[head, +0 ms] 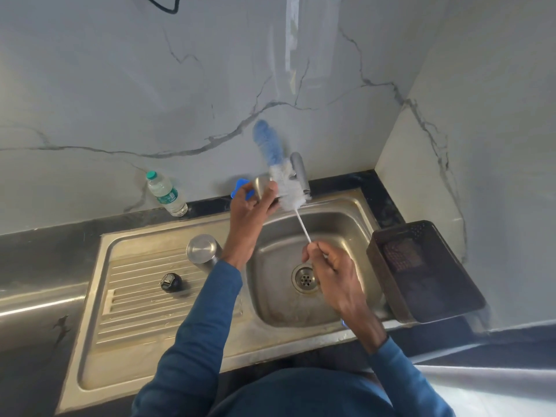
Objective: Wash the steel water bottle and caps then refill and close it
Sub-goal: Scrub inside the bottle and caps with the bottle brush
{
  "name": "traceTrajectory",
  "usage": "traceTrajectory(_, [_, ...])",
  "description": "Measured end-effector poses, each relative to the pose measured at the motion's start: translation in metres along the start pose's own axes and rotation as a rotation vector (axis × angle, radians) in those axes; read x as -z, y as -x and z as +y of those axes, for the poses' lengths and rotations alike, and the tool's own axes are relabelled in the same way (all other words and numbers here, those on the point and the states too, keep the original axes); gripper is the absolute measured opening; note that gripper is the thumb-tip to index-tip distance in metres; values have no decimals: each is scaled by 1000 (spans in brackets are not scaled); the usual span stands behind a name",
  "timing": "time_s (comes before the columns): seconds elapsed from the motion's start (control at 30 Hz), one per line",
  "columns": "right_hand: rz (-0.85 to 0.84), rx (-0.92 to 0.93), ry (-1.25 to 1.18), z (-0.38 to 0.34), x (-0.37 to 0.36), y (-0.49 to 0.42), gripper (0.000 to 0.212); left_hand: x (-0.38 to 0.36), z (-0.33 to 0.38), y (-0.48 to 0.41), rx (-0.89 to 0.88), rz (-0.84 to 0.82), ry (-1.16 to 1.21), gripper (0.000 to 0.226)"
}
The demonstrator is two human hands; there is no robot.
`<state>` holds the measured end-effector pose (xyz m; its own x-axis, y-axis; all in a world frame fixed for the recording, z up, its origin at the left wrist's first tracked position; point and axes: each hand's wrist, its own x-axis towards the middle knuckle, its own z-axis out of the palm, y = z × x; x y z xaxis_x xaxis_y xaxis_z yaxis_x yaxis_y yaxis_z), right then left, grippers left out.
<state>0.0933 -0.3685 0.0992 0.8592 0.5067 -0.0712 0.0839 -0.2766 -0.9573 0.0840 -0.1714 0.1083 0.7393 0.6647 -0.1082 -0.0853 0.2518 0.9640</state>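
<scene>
Over the sink [331,206] basin's back edge: left hand [251,206] grips steel cap [261,185]; right hand [329,266] pinches bottle brush [282,173] stem. Steel bottle [202,249] and black cap [171,282] stand on drainboard. Cap scrubbing likely; next, rinsing needs tap [299,171].

Open basin [279,299] btwn hands; bottle [203,250] & black cap [171,282] on drainboard, crate [421,272] at right.

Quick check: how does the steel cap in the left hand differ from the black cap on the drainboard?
The steel cap is shiny metal, gripped by the left hand above the sink beside the bottle brush. The black cap is dark, smaller-looking, lying untouched on the drainboard.
</scene>
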Motion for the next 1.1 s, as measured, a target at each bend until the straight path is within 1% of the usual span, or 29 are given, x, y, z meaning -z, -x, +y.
traceTrajectory(0.1, [40, 59, -9, -7, 4, -13, 31, -7, -6, 6, 13, -83, -12, 41])
traceTrajectory(0.2, [38, 48, -3, -2, 4, -10, 31, -3, 3, 3, -5, -44, 62, 50])
traceTrajectory(0.3, [-25, -14, -26, 5, -1, 3, 31, 7, 7, -4, -10, 1, 52, 35])
traceTrajectory(0.33, [-35, -18, -35, 4, -2, 4, 31, 8, 5, -2, -9, -19, 29, 34])
traceTrajectory(0.43, [-4, 41, -25, -5, 3, -2, 31, 2, -1, 10, 5, -166, -35, 41])
traceTrajectory(0.47, [4, 58, -21, -6, 5, -4, 32, 2, -2, 13, 6, -198, -40, 38])
traceTrajectory(0.5, [7, 70, -15, -6, 6, -4, 32, 3, -1, 14, -2, -204, -32, 34])
traceTrajectory(0.57, [-4, 58, -2, -2, 3, 1, 31, 10, 3, 10, -4, -145, 56, 31])
traceTrajectory(0.63, [-29, 6, -8, 3, 0, 8, 31, 19, 6, 4, 11, -69, 174, 34])
traceTrajectory(0.67, [-34, -10, -19, 4, -2, 10, 31, 22, 7, 3, 13, -59, 201, 40])
traceTrajectory(0.73, [-25, 2, -23, 0, -1, 8, 31, 20, 6, 7, 21, -107, 172, 50])
traceTrajectory(0.77, [-16, 24, -22, -4, 0, 5, 30, 17, 4, 11, 22, -150, 125, 46])
traceTrajectory(0.8, [-7, 48, -24, -7, 2, 1, 31, 13, 1, 14, 21, -184, 78, 36])
traceTrajectory(0.83, [-5, 67, -26, -9, 3, -2, 31, 11, 1, 16, 15, -206, 54, 27])
traceTrajectory(0.87, [-7, 74, -22, -8, 2, -2, 31, 11, 2, 16, 9, -199, 59, 24])
traceTrajectory(0.97, [-43, 27, 9, -1, -3, 8, 31, 20, 8, 8, 15, -101, 147, 32])
traceTrajectory(1.0, [-57, 10, 11, 1, -5, 11, 31, 23, 9, 6, 24, -97, 165, 34])
traceTrajectory(1.07, [-54, 14, 11, 0, -4, 10, 31, 24, 2, 7, 56, -151, 172, 45])
traceTrajectory(1.1, [-42, 31, 9, -4, -2, 7, 31, 22, -1, 9, 76, -186, 173, 47])
